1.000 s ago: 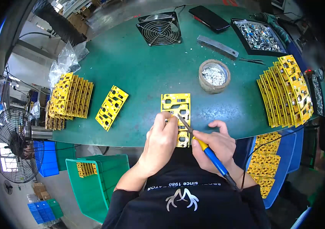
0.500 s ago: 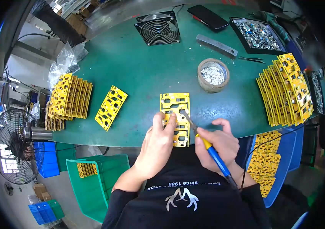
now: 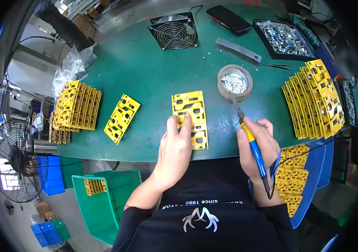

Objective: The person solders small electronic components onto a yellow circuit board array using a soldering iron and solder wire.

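Observation:
My left hand [image 3: 175, 145] has its fingers on a yellow circuit board [image 3: 196, 110] with cut-outs, holding it against the green table near the front edge. In my right hand [image 3: 259, 145] is a soldering iron [image 3: 252, 143] with a blue and yellow handle, gripped like a pen. Its tip reaches the near rim of a round tub [image 3: 222, 90] filled with silvery bits. Left of the held board, a second yellow circuit board [image 3: 122, 119] lies at a slant.
Rows of upright yellow boards stand at the left [image 3: 78, 105] and right [image 3: 313, 101]. Farther back are a square black fan [image 3: 175, 35], a phone [image 3: 229, 20], a grey metal bar [image 3: 238, 51], tweezers [image 3: 276, 66] and a parts tray [image 3: 283, 38]. Below sit green [image 3: 97, 210] and blue bins [image 3: 309, 201].
The soldering iron has left the board and moved right and away from me to the tub. My left hand has shifted the board slightly away and to the left.

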Demonstrator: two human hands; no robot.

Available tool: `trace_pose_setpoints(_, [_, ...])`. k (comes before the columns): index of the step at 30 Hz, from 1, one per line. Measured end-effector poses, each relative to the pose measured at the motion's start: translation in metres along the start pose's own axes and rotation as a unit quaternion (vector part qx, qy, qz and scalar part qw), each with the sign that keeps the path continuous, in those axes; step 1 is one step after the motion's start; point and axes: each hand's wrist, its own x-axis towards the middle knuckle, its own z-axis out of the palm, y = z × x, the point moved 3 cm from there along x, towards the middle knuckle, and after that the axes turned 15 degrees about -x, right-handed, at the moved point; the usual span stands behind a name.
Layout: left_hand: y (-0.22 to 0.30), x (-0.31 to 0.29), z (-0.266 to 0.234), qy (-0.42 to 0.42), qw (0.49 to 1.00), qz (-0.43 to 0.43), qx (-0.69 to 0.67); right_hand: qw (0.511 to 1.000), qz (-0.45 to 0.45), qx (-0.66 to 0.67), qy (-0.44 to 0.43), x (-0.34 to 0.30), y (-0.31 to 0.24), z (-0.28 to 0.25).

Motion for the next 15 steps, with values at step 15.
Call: trace_pose_setpoints(15, [0.013, -0.033, -0.023, 0.057, 0.996, 0.036, -0.055, 0.985, -0.056, 0.151, -0.061, -0.021, -0.029, 0.001])
